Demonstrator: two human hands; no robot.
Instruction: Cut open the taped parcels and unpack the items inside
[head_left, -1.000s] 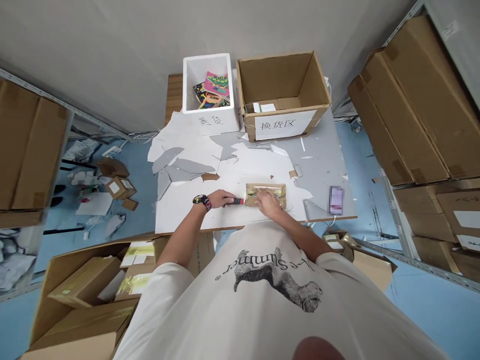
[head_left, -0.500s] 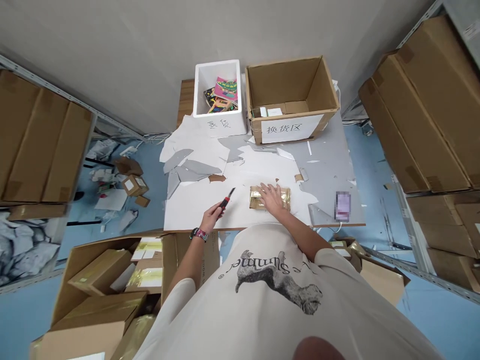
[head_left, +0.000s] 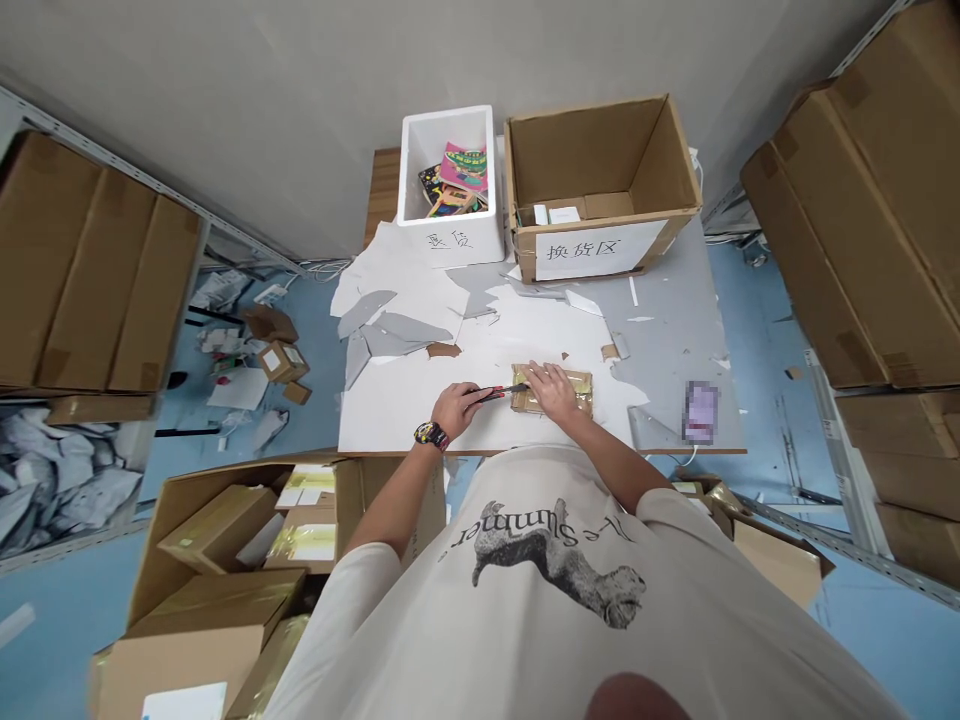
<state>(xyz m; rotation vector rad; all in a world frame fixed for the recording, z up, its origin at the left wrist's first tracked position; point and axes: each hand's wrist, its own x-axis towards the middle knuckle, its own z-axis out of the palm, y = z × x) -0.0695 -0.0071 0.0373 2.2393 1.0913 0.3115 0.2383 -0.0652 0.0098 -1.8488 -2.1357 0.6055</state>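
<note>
A red-and-black utility knife (head_left: 491,394) is gripped in my left hand (head_left: 455,408), which wears a watch at the wrist. Its blade points right and reaches the left part of a small flat cardboard parcel (head_left: 579,388) wrapped in shiny tape. Over the parcel's middle lies my right hand (head_left: 553,392), fingers stretched out and pressing it against the table (head_left: 405,415). The blade's tip is close to the right fingers; whether it has gone into the tape I cannot make out.
Behind stand a white foam box (head_left: 450,240) with colourful booklets and a labelled cardboard box (head_left: 607,250). Torn covering scraps (head_left: 405,330) litter the tabletop. A blurred phone (head_left: 700,412) with a cable lies at right. A large carton of parcels (head_left: 225,475) stands lower left.
My left hand has moved right with the utility knife, bringing the blade from beside the parcel onto its left part. My right hand stays on the parcel. The view has shifted slightly.
</note>
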